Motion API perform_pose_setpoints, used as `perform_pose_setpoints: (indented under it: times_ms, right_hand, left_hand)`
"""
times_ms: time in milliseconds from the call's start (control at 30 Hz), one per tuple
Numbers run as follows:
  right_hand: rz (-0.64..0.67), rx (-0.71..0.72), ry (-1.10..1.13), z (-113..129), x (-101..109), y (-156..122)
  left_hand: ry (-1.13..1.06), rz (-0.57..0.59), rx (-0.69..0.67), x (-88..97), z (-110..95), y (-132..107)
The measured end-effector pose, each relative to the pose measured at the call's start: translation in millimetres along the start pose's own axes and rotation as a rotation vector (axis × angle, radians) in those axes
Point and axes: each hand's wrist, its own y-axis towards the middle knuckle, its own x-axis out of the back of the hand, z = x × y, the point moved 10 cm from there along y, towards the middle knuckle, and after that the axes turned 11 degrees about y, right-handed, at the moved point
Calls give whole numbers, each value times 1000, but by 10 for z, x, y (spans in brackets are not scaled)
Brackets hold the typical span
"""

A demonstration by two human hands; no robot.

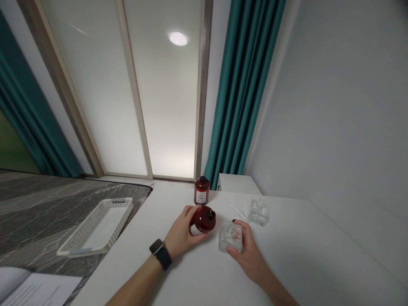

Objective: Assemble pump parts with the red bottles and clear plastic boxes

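My left hand (182, 235), with a dark watch on the wrist, is wrapped round a dark red bottle (203, 219) that is tilted to the right over the white table (296, 259). My right hand (247, 250) grips a clear square glass bottle (230, 235) standing on the table; the red bottle's mouth points toward it. A second dark red bottle (201, 191) with a black cap and a label stands upright just behind. Another clear glass bottle (258, 211) sits to the right, with a thin clear dropper-like piece (236, 210) lying beside it.
A white plastic basket (98, 227) rests on a grey marbled surface to the left, overhanging its edge. Papers (35, 291) lie at the bottom left. Teal curtains (245, 89) and frosted sliding panels stand behind the table; a white wall runs along the right.
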Motion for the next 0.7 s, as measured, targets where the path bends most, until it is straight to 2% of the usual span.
perform_pose_setpoints:
  times_ms: [267,700]
  right_hand:
    - [-27,-16,3,93,4,-24]
    - [-30,-16,-44,214,2,2]
  left_hand:
    - [252,0,-136,-63,-70,-33]
    - [396,28,-233,-27,-239,-34]
